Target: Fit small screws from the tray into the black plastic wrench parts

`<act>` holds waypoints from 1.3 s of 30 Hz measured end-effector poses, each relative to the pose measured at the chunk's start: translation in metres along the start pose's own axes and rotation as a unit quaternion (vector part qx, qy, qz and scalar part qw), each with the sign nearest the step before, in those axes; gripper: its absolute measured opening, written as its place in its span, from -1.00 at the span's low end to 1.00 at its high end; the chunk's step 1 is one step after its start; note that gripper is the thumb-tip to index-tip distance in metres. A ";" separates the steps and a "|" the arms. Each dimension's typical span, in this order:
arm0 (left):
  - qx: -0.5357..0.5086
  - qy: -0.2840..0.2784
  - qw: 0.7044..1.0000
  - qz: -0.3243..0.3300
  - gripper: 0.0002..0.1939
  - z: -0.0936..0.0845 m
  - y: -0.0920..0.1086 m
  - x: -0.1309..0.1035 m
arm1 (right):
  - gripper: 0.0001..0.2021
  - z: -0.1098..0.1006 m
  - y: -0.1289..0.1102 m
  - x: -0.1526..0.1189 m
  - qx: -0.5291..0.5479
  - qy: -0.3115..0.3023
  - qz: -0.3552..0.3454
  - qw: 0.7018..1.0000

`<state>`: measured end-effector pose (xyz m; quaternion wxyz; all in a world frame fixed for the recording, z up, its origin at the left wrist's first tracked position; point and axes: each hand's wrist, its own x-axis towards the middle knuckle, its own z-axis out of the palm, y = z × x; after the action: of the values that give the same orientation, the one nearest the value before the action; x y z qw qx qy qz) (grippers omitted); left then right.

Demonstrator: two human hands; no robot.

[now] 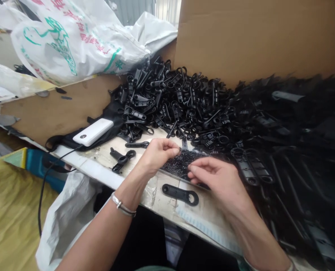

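Note:
My left hand (160, 152) is pinched, thumb against fingertips, above the far left part of a shallow tray (167, 172) of tiny black pieces (178, 162). Whatever its fingertips hold is too small to make out. My right hand (215, 171) is over the tray's right side, thumb and fingers drawn together; anything between them is hidden. In front of the tray lies a flat black plastic part with a ring at one end (180, 194). Left of my left wrist sit two more black ringed parts, one with a side arm (122, 160) and one slimmer (137, 145).
A large heap of black plastic parts (178, 98) fills the back and right of the table. Cardboard walls (257, 37) stand behind it. A white power bank (93, 131) with a black cable rests on dark cloth at left. A white printed sack (79, 41) lies beyond.

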<state>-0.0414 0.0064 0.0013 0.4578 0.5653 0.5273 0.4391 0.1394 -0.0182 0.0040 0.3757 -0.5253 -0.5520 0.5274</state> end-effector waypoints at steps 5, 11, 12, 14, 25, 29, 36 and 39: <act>-0.180 -0.022 0.982 -0.050 -0.79 0.002 0.001 -0.013 | -0.79 0.013 -0.007 0.007 0.089 0.021 -0.040 0.995; -0.294 -0.021 0.953 -0.072 -0.75 0.012 0.001 -0.027 | -0.84 0.019 -0.012 -0.001 -0.054 0.058 -0.119 0.990; -0.305 -0.019 0.950 -0.072 -0.76 0.014 0.001 -0.028 | -0.86 0.019 -0.012 -0.003 -0.086 0.066 -0.134 0.985; -0.313 -0.014 0.947 -0.069 -0.79 0.016 0.000 -0.031 | -0.87 0.020 -0.011 -0.005 -0.124 0.076 -0.154 0.977; -0.304 -0.047 0.949 -0.063 -0.83 0.014 -0.001 -0.038 | -0.88 0.015 -0.006 -0.009 -0.096 0.057 -0.125 0.986; -0.310 -0.068 0.944 -0.087 -0.86 0.014 -0.001 -0.040 | -0.79 0.002 -0.003 -0.012 0.042 0.034 -0.055 0.997; -0.035 -0.017 0.999 -0.009 -0.91 0.034 0.001 -0.037 | -0.67 -0.018 0.011 -0.020 0.184 0.024 0.024 0.982; 0.171 -0.038 0.980 0.098 -0.80 0.052 0.002 -0.036 | -0.63 -0.023 0.019 -0.023 0.164 0.067 0.026 0.984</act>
<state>0.0077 -0.0323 -0.0071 0.3288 0.7004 0.5188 0.3635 0.1694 -0.0386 -0.0075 0.4788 -0.5052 -0.4179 0.5839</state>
